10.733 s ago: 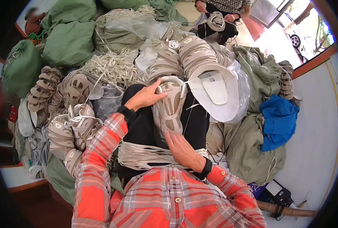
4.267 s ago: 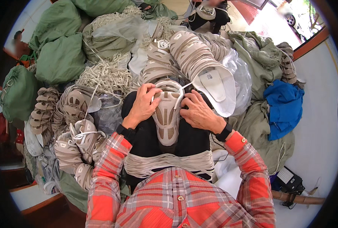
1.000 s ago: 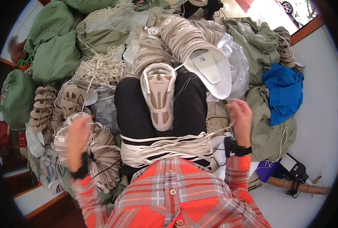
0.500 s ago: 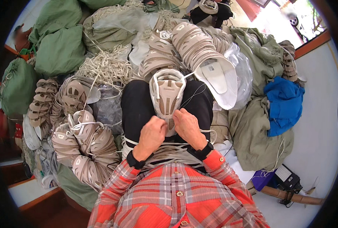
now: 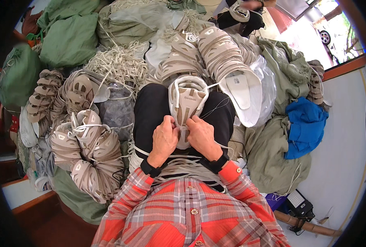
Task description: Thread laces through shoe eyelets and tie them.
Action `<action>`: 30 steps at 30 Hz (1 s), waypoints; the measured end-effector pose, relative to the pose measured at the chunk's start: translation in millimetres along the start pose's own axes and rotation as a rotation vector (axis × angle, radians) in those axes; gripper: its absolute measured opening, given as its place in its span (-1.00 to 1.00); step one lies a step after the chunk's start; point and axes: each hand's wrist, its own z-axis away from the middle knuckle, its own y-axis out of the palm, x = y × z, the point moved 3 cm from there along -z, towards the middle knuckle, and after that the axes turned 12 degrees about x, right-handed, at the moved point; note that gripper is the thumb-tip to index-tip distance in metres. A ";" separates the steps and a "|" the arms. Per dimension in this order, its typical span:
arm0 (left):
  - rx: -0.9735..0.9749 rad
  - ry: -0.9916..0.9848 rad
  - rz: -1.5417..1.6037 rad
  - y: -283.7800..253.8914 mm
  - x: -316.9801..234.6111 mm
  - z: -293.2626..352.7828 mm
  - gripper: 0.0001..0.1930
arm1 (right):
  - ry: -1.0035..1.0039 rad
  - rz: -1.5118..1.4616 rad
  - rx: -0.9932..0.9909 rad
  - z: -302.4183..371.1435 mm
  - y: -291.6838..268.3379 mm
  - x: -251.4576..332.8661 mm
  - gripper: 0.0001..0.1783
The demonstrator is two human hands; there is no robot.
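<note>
On my lap, left hand (image 5: 163, 136) and right hand (image 5: 201, 135) pinch the shoe upper (image 5: 187, 105); the lace bundle (image 5: 179, 166) at 6 o'clock may snag.

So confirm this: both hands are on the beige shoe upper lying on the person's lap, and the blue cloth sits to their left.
Wrong side. In the head view the blue cloth lies to the person's right. The rest holds: left hand and right hand both rest on the beige shoe upper on the lap.

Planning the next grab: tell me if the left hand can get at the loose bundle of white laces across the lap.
Probably yes: the left hand rests on the beige shoe upper, directly above the white laces, nothing between.
</note>
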 end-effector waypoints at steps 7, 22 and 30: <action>-0.023 -0.026 0.008 0.0 2.4 1.2 -0.77 | 0.011 -0.002 -0.108 17.8 -3.2 3.5 -0.79; -0.038 -0.005 -0.010 3.2 4.2 2.7 -0.78 | 0.063 -0.058 -0.115 12.2 17.6 2.7 -0.66; -0.035 -0.005 0.029 0.5 3.3 4.2 -0.78 | 0.108 -0.414 -0.175 7.6 28.3 -3.3 -0.69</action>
